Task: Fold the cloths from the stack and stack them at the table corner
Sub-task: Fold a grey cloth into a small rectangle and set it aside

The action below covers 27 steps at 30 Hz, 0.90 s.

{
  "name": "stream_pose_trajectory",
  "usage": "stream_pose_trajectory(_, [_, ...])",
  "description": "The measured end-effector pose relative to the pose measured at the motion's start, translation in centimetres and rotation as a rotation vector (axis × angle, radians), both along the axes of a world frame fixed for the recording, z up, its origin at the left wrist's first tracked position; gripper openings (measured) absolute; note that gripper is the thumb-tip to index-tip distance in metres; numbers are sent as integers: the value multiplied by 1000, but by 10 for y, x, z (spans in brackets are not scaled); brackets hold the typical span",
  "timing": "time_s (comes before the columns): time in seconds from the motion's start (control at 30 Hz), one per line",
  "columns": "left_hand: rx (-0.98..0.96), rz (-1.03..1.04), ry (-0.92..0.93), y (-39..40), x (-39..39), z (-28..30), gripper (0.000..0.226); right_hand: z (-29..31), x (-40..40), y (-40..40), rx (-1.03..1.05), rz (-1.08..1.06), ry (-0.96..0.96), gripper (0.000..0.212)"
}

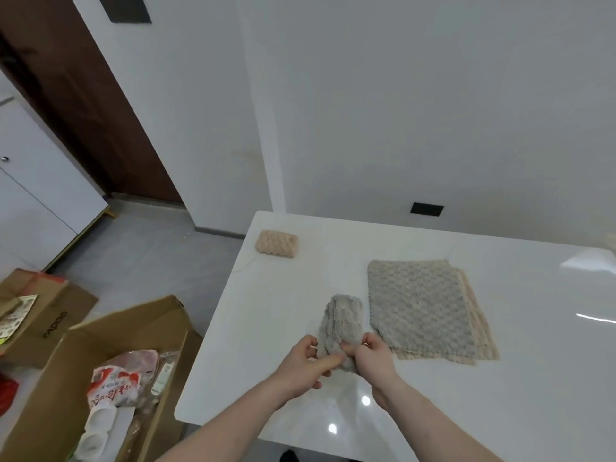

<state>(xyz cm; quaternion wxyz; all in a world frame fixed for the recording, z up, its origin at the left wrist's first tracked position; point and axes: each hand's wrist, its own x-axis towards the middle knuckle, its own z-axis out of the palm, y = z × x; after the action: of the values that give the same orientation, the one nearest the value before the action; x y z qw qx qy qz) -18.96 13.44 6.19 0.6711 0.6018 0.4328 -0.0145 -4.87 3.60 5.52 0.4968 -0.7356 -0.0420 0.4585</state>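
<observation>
A grey textured cloth (343,320), folded into a narrow strip, lies on the white table (500,378). My left hand (305,365) and my right hand (371,356) both pinch its near end, fingers curled round the fabric. To the right lies the stack of flat cloths (423,308), a grey one on top and beige ones showing beneath at the right and near edges. A small folded beige cloth (276,244) sits at the far left corner of the table.
Open cardboard boxes (110,371) with plastic packages stand on the floor left of the table. A wall runs right behind the table's far edge. White cabinets stand at the far left.
</observation>
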Motion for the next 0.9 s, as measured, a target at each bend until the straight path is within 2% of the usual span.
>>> stream_pose_trajectory(0.1, [68,15,-5,3,5,-3,29,4,3,1,7,32,56,24])
stream_pose_trajectory(0.27, [126,50,-18,11,3,-3,7,6,26,10,-43,232,188,34])
stream_pose_trajectory(0.4, [210,-17,43,33,-9,-6,13,5,35,31,-53,239,186,38])
stream_pose_trajectory(0.47, [239,-87,76,43,-17,-9,9,1,31,38,-69,219,144,35])
stream_pose_trajectory(0.57, [281,-174,131,62,-22,-12,9,-7,27,50,-81,195,25,20])
stream_pose_trajectory(0.63, [301,-162,162,80,-24,-18,12,-14,26,62,-69,185,-45,10])
stream_pose_trajectory(0.77, [357,-129,206,115,-31,-33,27,-24,9,96,-86,176,-152,16])
stream_pose_trajectory(0.9, [455,-183,269,153,-40,-50,27,-39,-12,131,-101,141,-166,17])
